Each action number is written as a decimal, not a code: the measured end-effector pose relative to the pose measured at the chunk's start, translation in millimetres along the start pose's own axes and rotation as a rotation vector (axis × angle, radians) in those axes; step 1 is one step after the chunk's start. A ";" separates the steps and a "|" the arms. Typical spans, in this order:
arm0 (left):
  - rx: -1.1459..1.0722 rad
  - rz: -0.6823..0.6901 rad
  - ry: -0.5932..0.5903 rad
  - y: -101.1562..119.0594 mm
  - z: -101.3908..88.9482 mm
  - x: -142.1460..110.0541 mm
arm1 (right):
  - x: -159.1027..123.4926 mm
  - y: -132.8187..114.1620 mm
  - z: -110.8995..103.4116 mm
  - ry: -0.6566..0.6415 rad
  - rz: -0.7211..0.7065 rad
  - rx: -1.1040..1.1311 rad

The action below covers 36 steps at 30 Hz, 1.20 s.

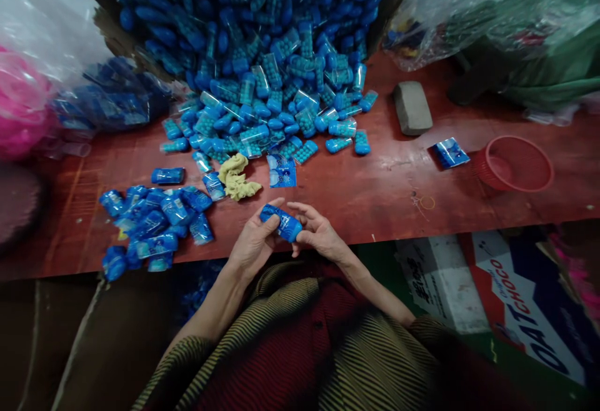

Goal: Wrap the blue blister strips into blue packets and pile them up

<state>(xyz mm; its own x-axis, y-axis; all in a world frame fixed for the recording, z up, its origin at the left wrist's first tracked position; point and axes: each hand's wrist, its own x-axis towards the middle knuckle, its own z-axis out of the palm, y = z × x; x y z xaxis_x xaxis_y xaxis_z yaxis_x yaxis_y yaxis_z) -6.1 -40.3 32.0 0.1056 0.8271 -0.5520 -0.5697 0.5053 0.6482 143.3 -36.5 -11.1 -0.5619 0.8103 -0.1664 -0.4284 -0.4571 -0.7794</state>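
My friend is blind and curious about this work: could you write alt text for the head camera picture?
A person's left hand and right hand hold a small blue wrapped container at the near edge of a red table. Beyond spills a heap of clear, blue-ended containers; a pile of wrapped ones lies left, a grey block and red basket right.

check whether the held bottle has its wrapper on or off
On: printed wrapper covers the visible side of the bottle between left hand and right hand; underside hidden.
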 end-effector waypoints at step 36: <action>0.100 0.083 0.095 -5.5 3.2 -2.6 | -2.4 -3.2 -7.9 -0.073 0.044 -0.146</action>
<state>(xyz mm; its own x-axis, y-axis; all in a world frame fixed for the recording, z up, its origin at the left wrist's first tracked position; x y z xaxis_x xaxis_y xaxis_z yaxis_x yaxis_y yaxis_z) -0.6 -44.4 31.5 -0.0186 0.8426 -0.5383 -0.4891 0.4619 0.7399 151.6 -34.1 -13.0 -0.6299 0.7595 -0.1625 -0.2979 -0.4294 -0.8526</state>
